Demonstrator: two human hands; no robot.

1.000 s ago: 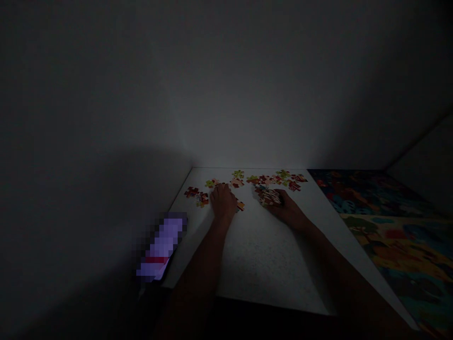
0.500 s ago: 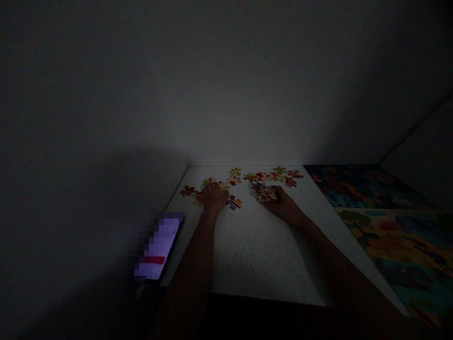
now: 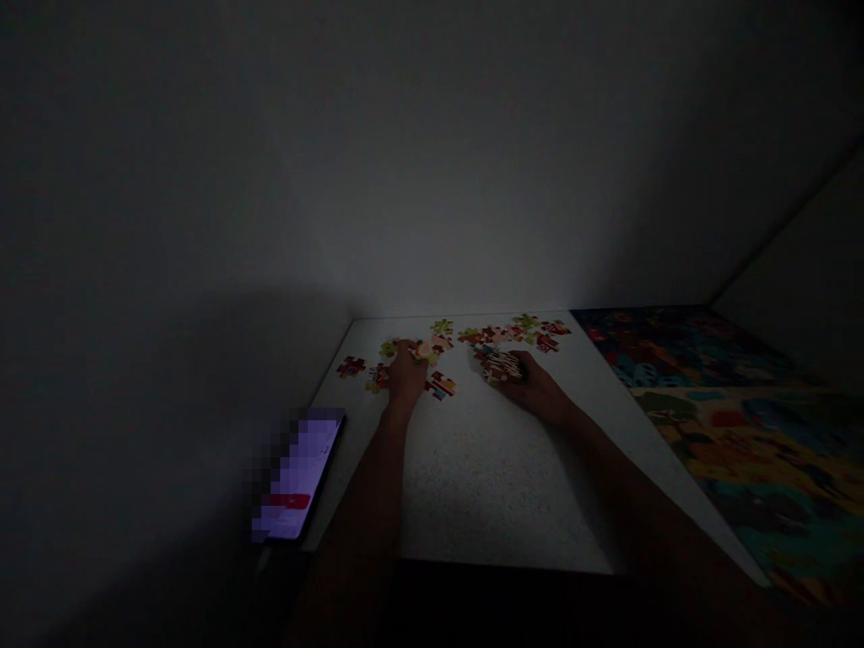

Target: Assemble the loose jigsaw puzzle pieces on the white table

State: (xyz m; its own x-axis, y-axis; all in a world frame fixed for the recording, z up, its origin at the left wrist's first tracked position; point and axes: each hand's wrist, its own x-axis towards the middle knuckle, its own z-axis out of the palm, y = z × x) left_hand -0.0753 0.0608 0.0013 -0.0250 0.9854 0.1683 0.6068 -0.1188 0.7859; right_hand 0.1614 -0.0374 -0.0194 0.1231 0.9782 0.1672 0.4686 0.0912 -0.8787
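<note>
My left hand (image 3: 405, 369) is closed in a pinch on a yellowish puzzle piece (image 3: 424, 353) among the loose pieces. A red-brown puzzle piece (image 3: 351, 366) lies left of it, and a striped red, yellow and blue piece (image 3: 441, 386) lies just to its right. My right hand (image 3: 530, 382) is wrapped round a stack of puzzle pieces (image 3: 503, 364), whose pale edges show in rows; the stack sits low over the board. Behind it, several red, pink and green pieces (image 3: 499, 335) lie in a loose band. The dim light blurs the pictures on the pieces.
A white board or tabletop (image 3: 499, 486) lies under both hands, with a pale wall (image 3: 459, 180) behind it. On the left edge rests a phone (image 3: 303, 477) with a lit screen. Colourful picture sheets (image 3: 729, 432) lie along the right side.
My left hand has turned and its fingers have closed on a yellowish piece. My right hand still grips the stack. The whole view has shifted slightly.
</note>
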